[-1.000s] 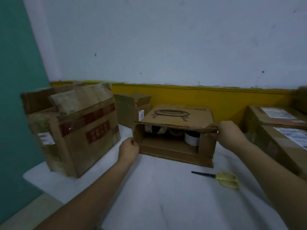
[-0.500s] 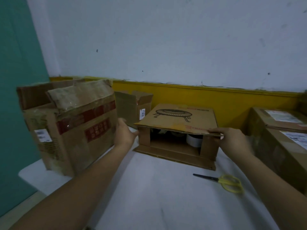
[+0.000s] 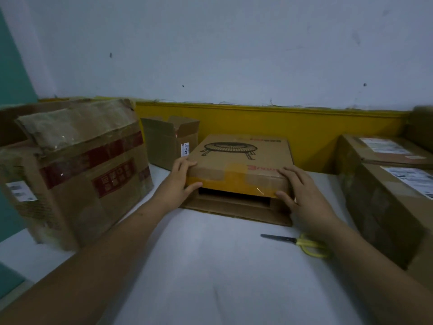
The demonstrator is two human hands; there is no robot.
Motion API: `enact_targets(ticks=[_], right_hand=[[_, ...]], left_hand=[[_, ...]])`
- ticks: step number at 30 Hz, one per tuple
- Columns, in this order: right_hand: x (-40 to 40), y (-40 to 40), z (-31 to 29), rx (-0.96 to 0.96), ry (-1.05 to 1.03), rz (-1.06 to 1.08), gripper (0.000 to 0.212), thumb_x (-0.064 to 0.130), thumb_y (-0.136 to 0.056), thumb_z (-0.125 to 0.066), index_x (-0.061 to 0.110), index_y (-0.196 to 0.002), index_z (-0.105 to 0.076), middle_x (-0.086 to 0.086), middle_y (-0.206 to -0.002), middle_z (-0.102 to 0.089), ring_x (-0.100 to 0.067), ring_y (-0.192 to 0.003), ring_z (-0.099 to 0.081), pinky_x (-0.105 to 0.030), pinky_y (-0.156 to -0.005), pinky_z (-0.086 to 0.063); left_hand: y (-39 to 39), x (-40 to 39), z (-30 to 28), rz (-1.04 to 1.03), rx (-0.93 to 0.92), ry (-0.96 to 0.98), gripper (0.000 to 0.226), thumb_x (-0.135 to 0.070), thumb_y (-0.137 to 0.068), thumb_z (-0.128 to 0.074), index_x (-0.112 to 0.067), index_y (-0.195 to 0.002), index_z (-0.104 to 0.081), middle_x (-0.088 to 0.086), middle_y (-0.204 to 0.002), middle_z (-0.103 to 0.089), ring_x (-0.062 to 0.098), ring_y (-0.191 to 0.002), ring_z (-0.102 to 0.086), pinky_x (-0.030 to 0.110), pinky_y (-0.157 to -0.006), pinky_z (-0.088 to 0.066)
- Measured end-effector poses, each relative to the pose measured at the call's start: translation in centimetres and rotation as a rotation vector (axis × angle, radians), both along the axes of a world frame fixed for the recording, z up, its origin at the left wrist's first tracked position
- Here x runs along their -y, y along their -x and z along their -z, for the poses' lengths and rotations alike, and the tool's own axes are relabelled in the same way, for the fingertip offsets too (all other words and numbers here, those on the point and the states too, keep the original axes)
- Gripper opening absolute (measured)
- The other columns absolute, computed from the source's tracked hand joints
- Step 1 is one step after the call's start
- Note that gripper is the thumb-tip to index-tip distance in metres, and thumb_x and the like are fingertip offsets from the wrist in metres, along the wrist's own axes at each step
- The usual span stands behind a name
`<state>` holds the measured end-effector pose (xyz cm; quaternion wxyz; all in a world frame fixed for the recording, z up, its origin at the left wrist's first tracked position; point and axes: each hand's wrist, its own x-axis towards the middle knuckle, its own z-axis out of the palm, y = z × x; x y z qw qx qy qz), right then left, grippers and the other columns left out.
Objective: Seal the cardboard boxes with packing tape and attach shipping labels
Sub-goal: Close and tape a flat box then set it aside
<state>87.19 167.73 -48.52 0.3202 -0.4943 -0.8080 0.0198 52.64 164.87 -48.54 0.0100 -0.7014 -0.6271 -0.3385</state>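
Fingers (image 3: 187, 164) of both hands gripped the centre-frame box (image 3: 241, 160) flap's front corners, front gap unclosed; taping and labelling seemingly remained.

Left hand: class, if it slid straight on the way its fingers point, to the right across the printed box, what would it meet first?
Probably the right hand, gripping the box's opposite front corner. The left hand points rightward along the front edge; only cardboard and tape lie between, though depth is uncertain.
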Motion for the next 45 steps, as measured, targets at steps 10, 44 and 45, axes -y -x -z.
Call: enact_targets(ticks=[10, 44, 45], right_hand=[[-1.4, -0.5, -0.1, 0.058, -0.182, -0.034, 0.050, 0.039, -0.090, -0.066, 0.023, -0.135, -0.050, 0.005, -0.129, -0.048, -0.017, -0.119, -0.042, -0.032, -0.088, -0.045], [0.5, -0.7, 0.8, 0.105, -0.125, 0.037, 0.072, 0.048, -0.091, -0.061, 0.028, -0.151, -0.027, 0.002, -0.149, -0.025, -0.020, -0.135, -0.033, -0.040, -0.095, -0.052], [0.4, -0.4, 0.8, 0.063, -0.123, 0.053, 0.070, 0.044, -0.089, -0.066, 0.029, -0.148, -0.032, 0.002, -0.146, -0.029, -0.020, -0.133, -0.035, -0.040, -0.092, -0.052]], left_hand=[[-1.3, -0.2, 0.2, -0.113, 0.023, -0.143, 0.057, -0.039, -0.089, -0.071, -0.018, -0.136, -0.045, 0.002, -0.146, -0.044, 0.026, -0.119, -0.057, 0.037, -0.090, -0.051], [-1.6, 0.6, 0.2, -0.132, -0.100, -0.055, 0.075, -0.055, -0.083, -0.073, -0.022, -0.139, -0.035, -0.002, -0.145, -0.033, 0.027, -0.116, -0.058, 0.040, -0.082, -0.054], [-1.8, 0.6, 0.2, -0.144, -0.086, -0.044, 0.075, -0.054, -0.083, -0.073, -0.022, -0.138, -0.035, -0.002, -0.145, -0.031, 0.027, -0.116, -0.058, 0.040, -0.081, -0.053]])
